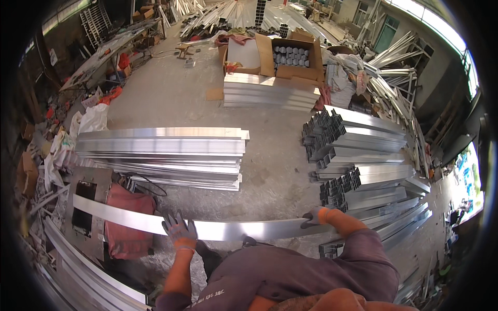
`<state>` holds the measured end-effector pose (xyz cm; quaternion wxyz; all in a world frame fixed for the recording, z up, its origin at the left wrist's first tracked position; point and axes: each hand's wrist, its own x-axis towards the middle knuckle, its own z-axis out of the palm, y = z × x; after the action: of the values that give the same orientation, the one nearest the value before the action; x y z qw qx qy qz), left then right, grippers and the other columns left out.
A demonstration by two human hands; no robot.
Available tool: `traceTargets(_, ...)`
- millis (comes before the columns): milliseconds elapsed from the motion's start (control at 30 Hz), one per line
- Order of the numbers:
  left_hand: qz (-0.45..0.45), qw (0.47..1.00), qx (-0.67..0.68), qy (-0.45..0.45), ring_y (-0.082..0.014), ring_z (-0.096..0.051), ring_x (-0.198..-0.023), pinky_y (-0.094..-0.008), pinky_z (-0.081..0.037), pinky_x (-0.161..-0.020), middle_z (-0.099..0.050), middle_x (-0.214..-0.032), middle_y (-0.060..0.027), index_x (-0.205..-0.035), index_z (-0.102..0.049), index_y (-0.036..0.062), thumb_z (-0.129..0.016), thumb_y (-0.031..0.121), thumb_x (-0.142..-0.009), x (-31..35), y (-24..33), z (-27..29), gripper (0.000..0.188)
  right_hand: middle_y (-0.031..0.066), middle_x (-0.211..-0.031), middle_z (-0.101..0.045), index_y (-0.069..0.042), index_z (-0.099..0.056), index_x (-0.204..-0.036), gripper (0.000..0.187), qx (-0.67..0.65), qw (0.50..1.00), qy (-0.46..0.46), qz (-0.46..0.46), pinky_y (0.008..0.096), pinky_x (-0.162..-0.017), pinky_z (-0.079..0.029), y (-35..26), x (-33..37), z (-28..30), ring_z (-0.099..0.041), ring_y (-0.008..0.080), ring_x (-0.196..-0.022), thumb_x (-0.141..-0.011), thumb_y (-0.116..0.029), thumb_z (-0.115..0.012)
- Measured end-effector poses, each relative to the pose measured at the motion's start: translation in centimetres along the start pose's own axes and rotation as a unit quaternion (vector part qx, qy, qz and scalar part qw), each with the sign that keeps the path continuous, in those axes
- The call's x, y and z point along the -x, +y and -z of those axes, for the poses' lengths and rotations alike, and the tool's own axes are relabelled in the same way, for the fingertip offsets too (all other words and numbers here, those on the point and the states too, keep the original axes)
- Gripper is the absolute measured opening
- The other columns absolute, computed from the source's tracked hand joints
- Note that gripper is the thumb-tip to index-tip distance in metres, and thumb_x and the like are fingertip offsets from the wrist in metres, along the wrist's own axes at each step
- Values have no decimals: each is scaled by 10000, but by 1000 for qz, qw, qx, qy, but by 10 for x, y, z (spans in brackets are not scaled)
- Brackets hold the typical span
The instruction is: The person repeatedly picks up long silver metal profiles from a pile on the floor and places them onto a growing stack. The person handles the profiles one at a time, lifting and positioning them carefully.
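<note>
A long, flat silver metal profile [233,230] lies crosswise in front of my body. My left hand [180,229], in a grey glove with an orange cuff, rests on it left of the middle, fingers spread and stretched out. At the profile's right end, my right hand [314,216], gloved the same way, has its fingers closed around the edge. The profile's left end reaches over a metal plate [96,228] with a dark opening, passing above a red cloth-covered block [129,223]. The undersides of both hands are hidden.
A stack of flat profiles [161,147] lies ahead on the left. Bundled hollow profiles [373,179] are piled to the right. Farther ahead, an open cardboard box [290,72] holds grey parts behind more stacked profiles [270,93]. Long profiles [88,264] lie at lower left.
</note>
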<state>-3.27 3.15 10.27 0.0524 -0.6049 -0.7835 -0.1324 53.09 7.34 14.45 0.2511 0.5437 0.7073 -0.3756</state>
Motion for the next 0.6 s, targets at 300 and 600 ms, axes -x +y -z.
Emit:
traceTargets(300, -181, 962, 80, -189, -457, -429, -1364, -571, -267, -1171, -538, -1416, -239, -1416, -521, 68, -716, 562, -797, 30, 23, 31, 816, 144, -1084, -725, -146, -711, -1162, 681, 61, 997, 33, -41, 440, -877, -518, 99, 53, -43, -682, 345, -1012, -810, -724, -638)
traceTargets(600, -345, 861, -4, -374, -356, -673, -1061, -460, -507, -945, -710, -1136, -154, -1302, -601, 104, -775, 559, -756, -35, 36, 33, 733, 108, -1167, -654, -135, -678, -1160, 648, 195, 940, 246, -134, 474, -926, -492, 109, 141, -12, -630, 314, -1117, -783, -662, -680)
